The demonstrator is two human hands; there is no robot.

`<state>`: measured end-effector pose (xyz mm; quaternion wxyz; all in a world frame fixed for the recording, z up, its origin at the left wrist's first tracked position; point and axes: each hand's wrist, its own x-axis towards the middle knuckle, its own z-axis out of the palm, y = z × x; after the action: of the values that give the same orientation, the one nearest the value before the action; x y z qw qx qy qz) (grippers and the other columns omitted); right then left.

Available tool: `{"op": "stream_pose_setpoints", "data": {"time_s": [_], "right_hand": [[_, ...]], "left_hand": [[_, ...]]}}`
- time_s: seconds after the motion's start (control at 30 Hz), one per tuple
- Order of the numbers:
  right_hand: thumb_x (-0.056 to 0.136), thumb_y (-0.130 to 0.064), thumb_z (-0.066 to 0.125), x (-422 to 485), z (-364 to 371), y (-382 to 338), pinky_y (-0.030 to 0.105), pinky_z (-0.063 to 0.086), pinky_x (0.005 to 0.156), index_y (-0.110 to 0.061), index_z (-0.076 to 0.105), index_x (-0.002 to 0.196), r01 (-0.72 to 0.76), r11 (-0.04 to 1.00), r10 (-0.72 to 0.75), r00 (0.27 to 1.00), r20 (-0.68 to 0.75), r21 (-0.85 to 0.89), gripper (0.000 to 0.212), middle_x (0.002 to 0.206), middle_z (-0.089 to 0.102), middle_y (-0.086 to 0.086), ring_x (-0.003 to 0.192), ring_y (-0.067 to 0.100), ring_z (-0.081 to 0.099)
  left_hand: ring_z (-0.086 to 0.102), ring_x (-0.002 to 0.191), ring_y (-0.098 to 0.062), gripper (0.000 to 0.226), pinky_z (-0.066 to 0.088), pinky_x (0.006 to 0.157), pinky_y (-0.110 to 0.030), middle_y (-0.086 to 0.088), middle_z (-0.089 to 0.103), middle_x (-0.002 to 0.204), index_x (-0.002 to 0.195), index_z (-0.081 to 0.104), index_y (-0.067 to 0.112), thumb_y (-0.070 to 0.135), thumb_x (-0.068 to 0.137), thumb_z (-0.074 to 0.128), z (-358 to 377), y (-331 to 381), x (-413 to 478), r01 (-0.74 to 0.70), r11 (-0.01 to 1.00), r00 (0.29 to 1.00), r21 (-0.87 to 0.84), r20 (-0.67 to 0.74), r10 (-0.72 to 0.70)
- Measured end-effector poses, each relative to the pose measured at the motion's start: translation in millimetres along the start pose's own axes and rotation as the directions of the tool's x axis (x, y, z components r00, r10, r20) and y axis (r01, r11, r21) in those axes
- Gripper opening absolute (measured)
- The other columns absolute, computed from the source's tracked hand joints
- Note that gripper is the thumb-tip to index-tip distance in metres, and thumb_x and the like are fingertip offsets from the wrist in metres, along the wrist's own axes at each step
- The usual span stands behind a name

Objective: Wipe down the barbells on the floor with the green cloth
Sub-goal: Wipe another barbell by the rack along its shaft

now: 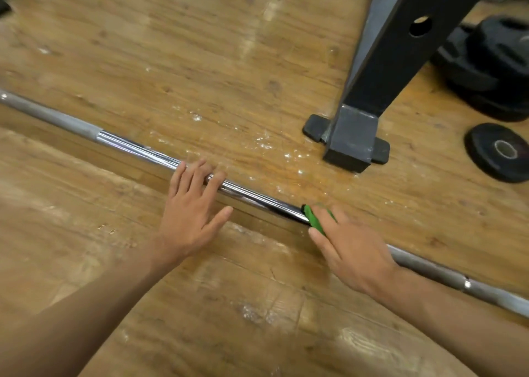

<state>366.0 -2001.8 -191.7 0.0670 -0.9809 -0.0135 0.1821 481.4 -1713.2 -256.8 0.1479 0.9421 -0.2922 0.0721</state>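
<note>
**Mid-wipe on one bar, more to do**

Landmark: grey rack foot [349,136].

Barbell [137,147] lies on the wood floor [200,62] on a diagonal, passing on the person's side of the rack foot w/o touching it. One end runs off far left of the foot, the other off lower right.

Green cloth [315,220] sits on the chrome mid-section, on the person's side of the foot & a bit left of it. R hand [352,250] grips it: fingers curled over the top of cloth & bar, thumb on the near side. Most of the cloth is hidden under the hand.

L hand [190,219] rests on the bar further left of the foot, fingers straight & spread, thumb out. It steadies the bar; no clamp.

Progress, as a judgement: wipe is under way on this bar, approx mid-shaft. Can't tell which stretches are already done. Shine alone proves nothing, and the frame is blurred. The matte grip zones either side & both ends prob. need passes. Task says barbells, plural, but only one shows here, so others likely remain.

Also there: a small plate [499,152] flat on the floor right of the foot, and a plate stack [492,70] beyond it.
</note>
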Motion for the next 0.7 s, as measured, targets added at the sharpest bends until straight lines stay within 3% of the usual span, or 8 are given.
{"op": "stream_pose_setpoints", "data": {"time_s": [0.13, 0.27, 0.37, 0.47, 0.57, 0.63, 0.7], "right_hand": [[0.105, -0.062, 0.012, -14, 14, -32, 0.037, 0.055, 0.074, -0.021, 0.04, 0.151, 0.025, 0.995, -0.031, 0.997, -0.065, -0.093, 0.068, 0.13, 0.057, 0.009, 0.103, 0.031, 0.064], [0.105, -0.059, 0.01, 6, 11, -99, 0.048, 0.043, 0.106, -0.019, 0.012, 0.164, 0.118, 0.993, -0.118, 0.993, -0.022, 0.002, 0.071, 0.155, 0.036, 0.016, 0.132, 0.039, 0.047], [0.107, -0.059, 0.013, 19, 8, -134, 0.052, 0.042, 0.107, -0.022, 0.007, 0.165, 0.177, 0.98, -0.175, 0.984, -0.024, 0.091, 0.069, 0.157, 0.033, 0.017, 0.133, 0.041, 0.046], [0.099, -0.064, -0.002, 0, 16, -130, 0.051, 0.04, 0.106, -0.028, 0.003, 0.166, 0.276, 0.956, -0.276, 0.961, -0.015, 0.098, 0.076, 0.161, 0.029, 0.014, 0.131, 0.039, 0.045], [0.098, -0.069, -0.01, -37, 32, -89, 0.048, 0.051, 0.095, -0.025, 0.007, 0.165, 0.332, 0.943, -0.332, 0.943, 0.03, 0.027, 0.081, 0.159, 0.035, 0.014, 0.122, 0.036, 0.055], [0.104, -0.069, 0.006, -62, 43, -61, 0.042, 0.059, 0.078, -0.019, 0.021, 0.163, 0.359, 0.93, -0.36, 0.933, -0.002, -0.076, 0.078, 0.148, 0.049, 0.019, 0.103, 0.034, 0.066], [0.105, -0.068, 0.018, -82, 56, -47, 0.04, 0.061, 0.072, -0.015, 0.032, 0.161, 0.379, 0.904, -0.398, 0.915, -0.066, -0.196, 0.078, 0.142, 0.054, 0.024, 0.092, 0.035, 0.068]], "left_hand": [[0.036, 0.147, -0.042, 0.079, 0.017, 0.125, -0.062, -0.019, 0.05, 0.14, 0.141, 0.054, 0.007, 0.066, 0.103, 0.019, -1, 6, -26, 0.023, 1.0, 1.0, -0.008, -0.007, -0.023], [0.038, 0.145, -0.045, 0.08, 0.017, 0.125, -0.061, -0.022, 0.049, 0.141, 0.144, 0.053, 0.006, 0.066, 0.103, 0.019, -9, 5, -52, -0.002, 1.0, 1.0, 0.006, -0.015, 0.002], [0.041, 0.141, -0.046, 0.08, 0.021, 0.123, -0.062, -0.025, 0.05, 0.139, 0.145, 0.053, 0.005, 0.064, 0.105, 0.017, -18, 2, -70, -0.033, 0.999, 0.999, 0.007, -0.011, 0.033], [0.043, 0.139, -0.047, 0.079, 0.025, 0.12, -0.063, -0.024, 0.05, 0.141, 0.146, 0.05, 0.007, 0.065, 0.105, 0.017, -26, -2, -89, -0.049, 0.999, 0.999, -0.022, -0.005, 0.049], [0.043, 0.139, -0.046, 0.08, 0.024, 0.12, -0.063, -0.023, 0.048, 0.143, 0.147, 0.049, 0.008, 0.067, 0.104, 0.017, -33, -3, -106, -0.058, 0.997, 0.998, -0.045, 0.01, 0.058], [0.043, 0.141, -0.045, 0.083, 0.021, 0.123, -0.061, -0.021, 0.049, 0.143, 0.15, 0.049, 0.008, 0.068, 0.103, 0.016, -37, -3, -115, -0.061, 0.997, 0.997, -0.048, 0.047, 0.063], [0.041, 0.145, -0.042, 0.086, 0.019, 0.124, -0.06, -0.018, 0.051, 0.142, 0.151, 0.049, 0.007, 0.069, 0.103, 0.015, -40, -1, -120, -0.08, 0.996, 0.992, -0.031, 0.097, 0.083]]}}
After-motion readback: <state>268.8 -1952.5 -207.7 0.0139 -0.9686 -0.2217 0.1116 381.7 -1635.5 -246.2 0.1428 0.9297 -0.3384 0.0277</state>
